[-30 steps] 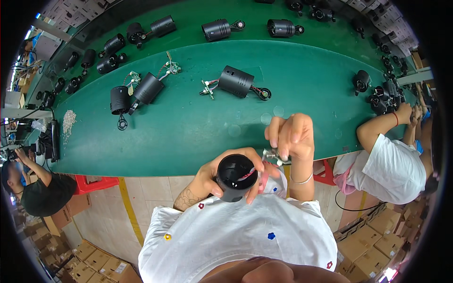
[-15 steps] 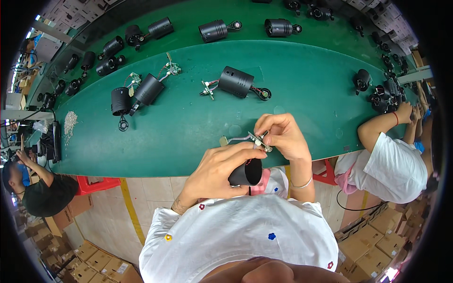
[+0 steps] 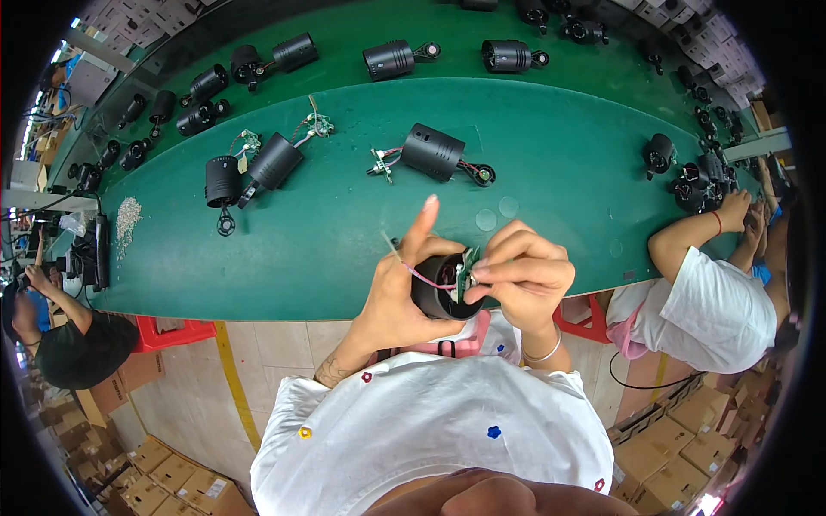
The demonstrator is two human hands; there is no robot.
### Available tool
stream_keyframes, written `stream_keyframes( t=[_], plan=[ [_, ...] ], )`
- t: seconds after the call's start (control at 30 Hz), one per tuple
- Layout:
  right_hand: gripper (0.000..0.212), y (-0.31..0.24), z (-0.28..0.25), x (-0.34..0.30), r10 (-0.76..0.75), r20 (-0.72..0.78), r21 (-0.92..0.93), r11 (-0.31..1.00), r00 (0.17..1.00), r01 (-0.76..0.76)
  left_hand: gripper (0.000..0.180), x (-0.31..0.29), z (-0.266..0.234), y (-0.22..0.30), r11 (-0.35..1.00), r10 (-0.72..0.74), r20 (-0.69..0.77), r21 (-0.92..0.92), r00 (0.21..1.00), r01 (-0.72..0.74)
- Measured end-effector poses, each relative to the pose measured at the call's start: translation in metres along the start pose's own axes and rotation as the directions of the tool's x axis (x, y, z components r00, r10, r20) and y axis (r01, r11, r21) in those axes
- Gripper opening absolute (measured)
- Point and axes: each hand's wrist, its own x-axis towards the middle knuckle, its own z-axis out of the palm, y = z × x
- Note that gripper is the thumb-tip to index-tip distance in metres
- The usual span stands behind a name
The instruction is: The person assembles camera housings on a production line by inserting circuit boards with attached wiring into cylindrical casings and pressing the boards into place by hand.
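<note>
Near the middle of the frame, the left hand (image 3: 396,297) is wrapped around a black cylindrical housing with an open mouth (image 3: 433,303), with one finger raised clear of it. The right hand (image 3: 529,273) has a narrow pinch, thumb against fingertips, on a small green circuit board (image 3: 465,273) standing edge-on at that mouth. A thin pinkish lead with a pale end (image 3: 416,273) arcs from the opening toward the upper left, passing in front of the left hand. As far as can be judged, the work on this housing is partway: the board is at the opening but not seated, and the lead lies outside; how much is fixed deeper within cannot be told. On the smooth green tabletop (image 3: 327,258), a ribbed black cylinder in the upper middle (image 3: 433,152) has its board (image 3: 381,165) out on wires, as do two more black cylinders at upper left (image 3: 275,162) (image 3: 223,181), so these three appear unfinished. Along the top of the frame, a black cylinder with a ring-shaped end piece (image 3: 388,60) shows no board outside, suggesting a further stage. A heap of small pale pieces (image 3: 128,222) lies at the left.
</note>
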Motion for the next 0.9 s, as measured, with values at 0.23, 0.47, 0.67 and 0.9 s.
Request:
stream_keyframes(
  t=[0.23, 0.47, 0.67, 0.9],
  plan=[
    [0.02, -0.017, 0.001, 0.003, -0.116, 0.109, -0.19, 0.972, 0.987, 0.135, 0.115, 0.007, 0.002, -0.006, 0.971, 0.231, -0.027, 0.069, 0.973, -0.229],
    [0.017, -0.034, 0.012, 0.007, -0.151, 0.201, -0.399, 0.89, 0.968, 0.222, 0.115, 0.007, 0.006, -0.009, 0.897, 0.406, -0.1, 0.233, 0.908, -0.376],
    [0.015, -0.034, 0.018, 0.008, -0.166, 0.214, -0.452, 0.857, 0.963, 0.248, 0.109, 0.008, 0.008, -0.004, 0.856, 0.433, -0.133, 0.372, 0.892, -0.36],
    [0.014, -0.033, 0.021, 0.008, -0.069, 0.233, -0.463, 0.869, 0.97, 0.173, 0.104, 0.008, 0.012, -0.009, 0.838, 0.437, -0.154, 0.428, 0.886, -0.339]
  ],
)
